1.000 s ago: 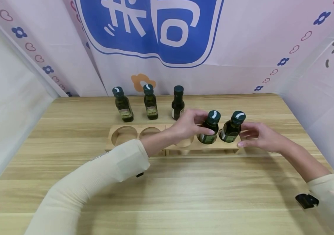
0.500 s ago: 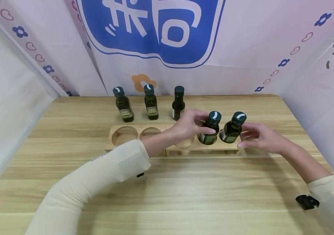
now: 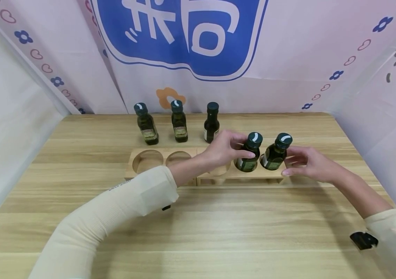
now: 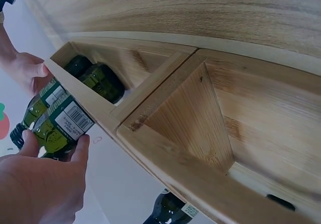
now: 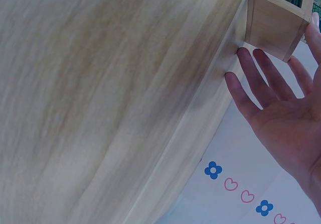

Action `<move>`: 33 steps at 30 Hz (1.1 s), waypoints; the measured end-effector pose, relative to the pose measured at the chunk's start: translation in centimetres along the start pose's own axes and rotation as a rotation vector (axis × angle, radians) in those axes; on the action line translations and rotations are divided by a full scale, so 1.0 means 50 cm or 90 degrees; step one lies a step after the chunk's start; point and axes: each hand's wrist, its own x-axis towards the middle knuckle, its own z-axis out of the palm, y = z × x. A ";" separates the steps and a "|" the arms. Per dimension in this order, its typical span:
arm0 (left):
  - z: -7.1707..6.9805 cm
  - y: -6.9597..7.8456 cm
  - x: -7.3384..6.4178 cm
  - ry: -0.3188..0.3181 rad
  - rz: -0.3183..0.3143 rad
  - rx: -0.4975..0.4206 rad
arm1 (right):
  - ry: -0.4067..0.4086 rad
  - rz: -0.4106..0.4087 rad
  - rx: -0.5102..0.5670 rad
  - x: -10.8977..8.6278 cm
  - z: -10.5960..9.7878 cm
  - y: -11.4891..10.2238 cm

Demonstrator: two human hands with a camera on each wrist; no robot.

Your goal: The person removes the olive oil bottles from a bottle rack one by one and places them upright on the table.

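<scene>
My left hand grips a small dark green glass bottle with a green cap, thumb on the near side and fingers behind. This bottle stands in a round hole of the low wooden rack; its barcode label faces the left wrist camera. A matching bottle stands in the rightmost hole. Beside it, at the rack's end, is my right hand, fingers spread and relaxed. In the right wrist view, the thumb lies along the rack's corner. My left forearm hides part of the rack's middle.
Behind the rack stand three more bottles, the left one, the middle one and a slimmer dark one. Two round holes show at the rack's left half. A printed cloth hangs behind the wooden table.
</scene>
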 end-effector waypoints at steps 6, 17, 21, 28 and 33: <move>0.001 -0.001 -0.001 0.008 -0.003 -0.007 | -0.001 -0.007 -0.002 0.001 0.001 0.002; 0.002 0.001 0.002 0.027 -0.027 0.003 | -0.002 -0.010 0.010 0.001 0.000 0.003; 0.003 0.001 0.003 0.032 -0.028 0.002 | -0.004 -0.006 0.010 0.000 0.000 0.003; 0.005 0.001 0.003 0.048 -0.023 0.020 | -0.004 -0.009 0.009 0.000 0.000 0.004; 0.006 0.000 0.003 0.054 -0.025 0.027 | -0.003 -0.009 0.006 0.001 0.001 0.004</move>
